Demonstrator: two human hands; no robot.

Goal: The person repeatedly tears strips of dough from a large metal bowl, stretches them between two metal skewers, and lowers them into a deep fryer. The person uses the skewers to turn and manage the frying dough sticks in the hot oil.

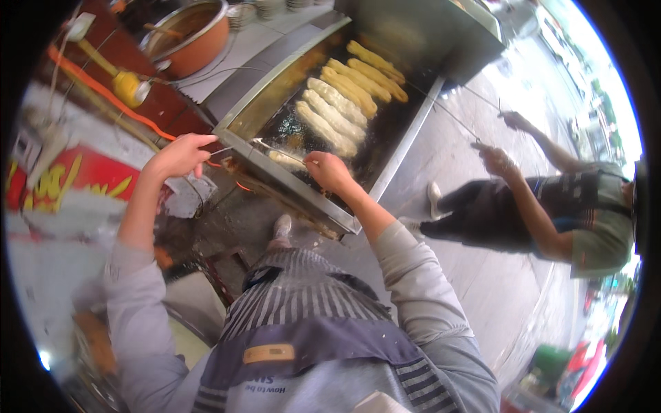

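At the near left corner of a metal frying trough [289, 178], my left hand [181, 155] has its index finger stretched towards the rim. A thin metal rod [222, 151] sticks out from between its fingers. Over the near end of the trough, my right hand [330, 171] pinches a thin pale stick [281, 149], whose far tip looks whitish. Just below that stick lies a pale piece of dough [286, 159], partly hidden by the hand. Farther along in dark oil float several pale dough sticks [328, 129] and, beyond them, several golden fried dough sticks [366, 77].
Across the trough on the right, a person [563, 206] in an apron holds long thin sticks [457, 120] reaching over the oil. An orange pot [193, 54] with a ladle stands back left. A yellow plug connector [129, 89] and orange cable [111, 98] hang at left.
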